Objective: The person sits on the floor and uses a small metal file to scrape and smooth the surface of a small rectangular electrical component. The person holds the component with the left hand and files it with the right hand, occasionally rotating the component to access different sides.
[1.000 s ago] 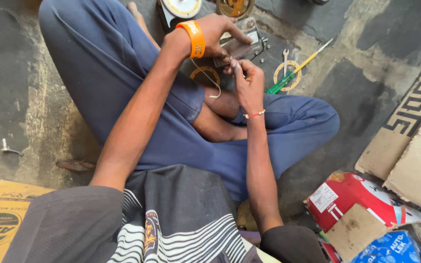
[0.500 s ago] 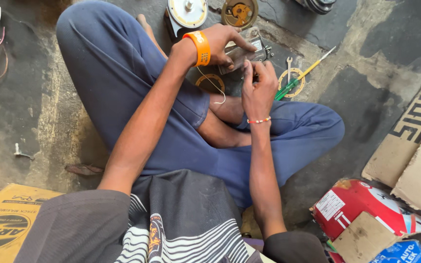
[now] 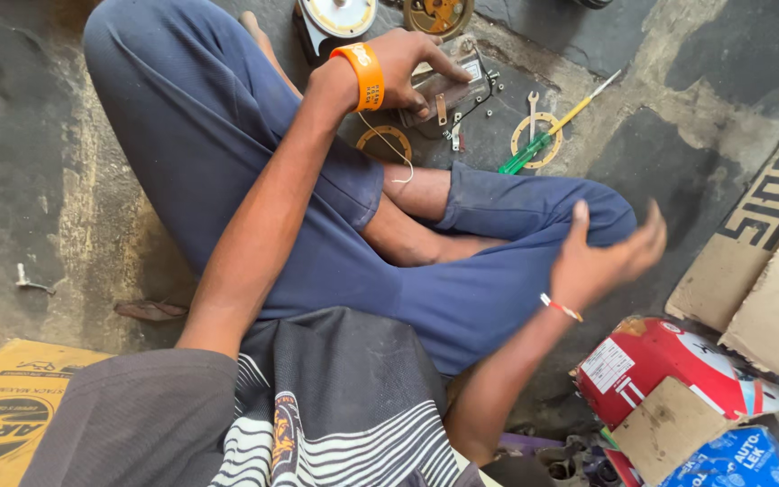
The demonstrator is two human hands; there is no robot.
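I sit cross-legged on the floor in blue trousers. My left hand, with an orange wristband, rests on a small grey metal part lying on the floor in front of my legs, fingers curled over it. A thin wire trails from that hand down to my knee. My right hand hangs in the air off to the right above my right knee, fingers spread and holding nothing. A green-handled screwdriver with a yellow shaft lies across a brass ring just right of the metal part.
A second brass ring lies by my shin. A round white dial and a brass gear-like disc sit at the top. Cardboard pieces, a red box and a blue packet crowd the right. A yellow carton is bottom left.
My right hand has left the metal part and swung out to the right, opening above my knee. My left hand stays on the part. The camera has tilted slightly.
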